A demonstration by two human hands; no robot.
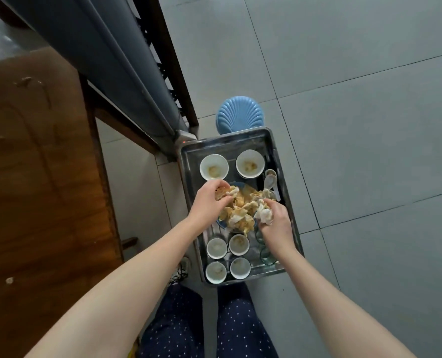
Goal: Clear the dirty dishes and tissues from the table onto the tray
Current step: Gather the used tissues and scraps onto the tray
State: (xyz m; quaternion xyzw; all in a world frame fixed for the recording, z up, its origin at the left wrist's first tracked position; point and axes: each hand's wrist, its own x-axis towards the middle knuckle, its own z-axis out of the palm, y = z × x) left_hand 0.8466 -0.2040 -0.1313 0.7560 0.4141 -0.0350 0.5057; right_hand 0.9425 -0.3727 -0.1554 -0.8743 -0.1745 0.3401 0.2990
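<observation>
Trousers [178, 326]: dark cloth with white dots is seen at the bottom edge, below two bare forearms stretched forward.
Left hand [209, 200]: it is held over the far left side of the tissue heap, fingers curled into stained paper, which is gripped.
Right hand [276, 223]: it is held at the right side of the heap, fingers closed round a crumpled white tissue [263, 215].
Tissues [240, 213]: a heap of crumpled, yellow-stained paper is piled in the middle of the tray, between the two hands.
Blue plate [221, 223]: only an edge is shown beneath the heap.
Tray [287, 192]: a metal, rectangular tray is set on a blue stool [240, 116], beside the table.
Bowls [214, 167]: two white bowls with food remains are placed side by side at the far end of the tray.
Small cups [216, 248]: four white cups are grouped two by two at the near end.
Spoons [269, 182]: white spoons are laid along the right rim, beside the far right bowl.
Glasses [266, 255]: two clear glasses are stood at the near right corner, one partly hidden by the right wrist.
Table [34, 177]: a brown wooden top is seen at left, marked with smears and a pale crumb [9, 280].
Floor [369, 125]: grey tiles are laid all around.
</observation>
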